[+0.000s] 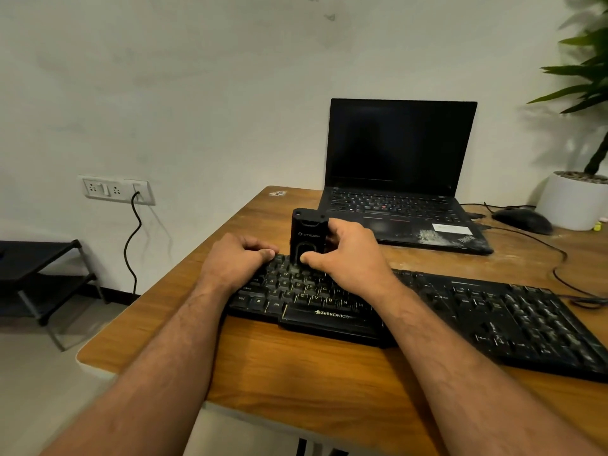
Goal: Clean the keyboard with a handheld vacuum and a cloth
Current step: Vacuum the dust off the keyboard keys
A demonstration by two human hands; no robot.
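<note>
Handheld vacuum (307, 240) upright in right-hand grip (345, 255)

The single head view is dim and warm-toned, with soft, even light and no hard glare. The wall (197, 77) shows a greenish-grey cast and mottled noise. Faint shadows fall from the plant (585, 70) onto the wall to its left, and from the cable (133, 245) beside the socket. The laptop (399, 149) screen is dark with only a weak sheen. Wide-angle distortion bends the bench (296, 373) edges and stretches the forearms at the bottom. The plant leaves and the right end of the keyboard (526, 320) look smeared by blur.
</note>
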